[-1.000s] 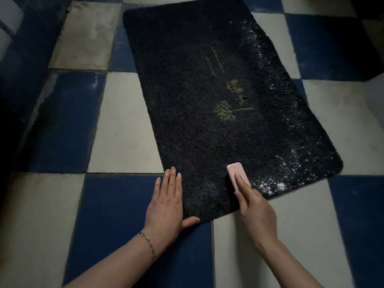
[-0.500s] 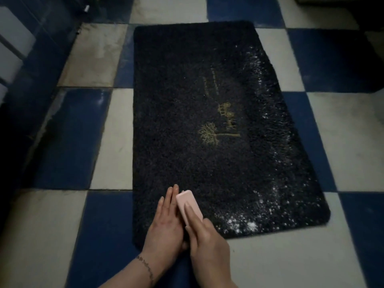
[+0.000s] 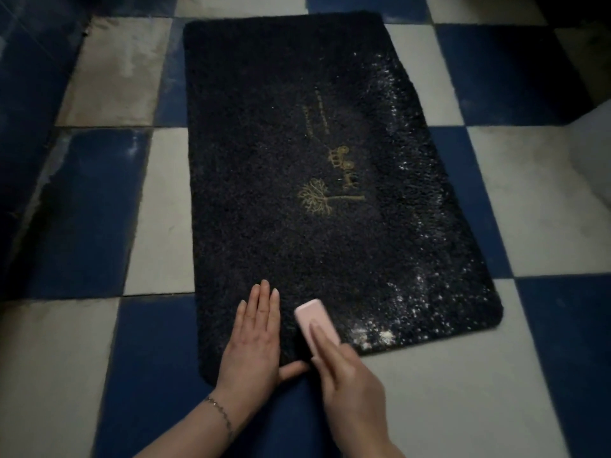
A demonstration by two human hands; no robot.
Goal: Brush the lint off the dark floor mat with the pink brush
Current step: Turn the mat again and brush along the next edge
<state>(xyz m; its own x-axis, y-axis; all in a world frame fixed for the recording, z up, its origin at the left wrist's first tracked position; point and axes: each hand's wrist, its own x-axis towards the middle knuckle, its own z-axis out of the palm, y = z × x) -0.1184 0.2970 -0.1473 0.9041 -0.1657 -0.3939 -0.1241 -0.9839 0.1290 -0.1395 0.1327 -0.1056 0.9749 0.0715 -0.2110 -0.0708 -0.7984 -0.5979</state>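
You're gripping the pink brush (image 3: 316, 321) in your right hand (image 3: 350, 385); lint (image 3: 373, 337) is lying just right of it, left hand (image 3: 254, 338) pressing the mat (image 3: 297, 160) flat.

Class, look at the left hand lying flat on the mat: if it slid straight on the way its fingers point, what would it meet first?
The left hand points up the dark floor mat. It would probably meet only bare pile; the gold tree design lies off to the right.

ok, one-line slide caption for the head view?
Left hand flat on the dark mat, right hand holding the pink brush beside the white lint.
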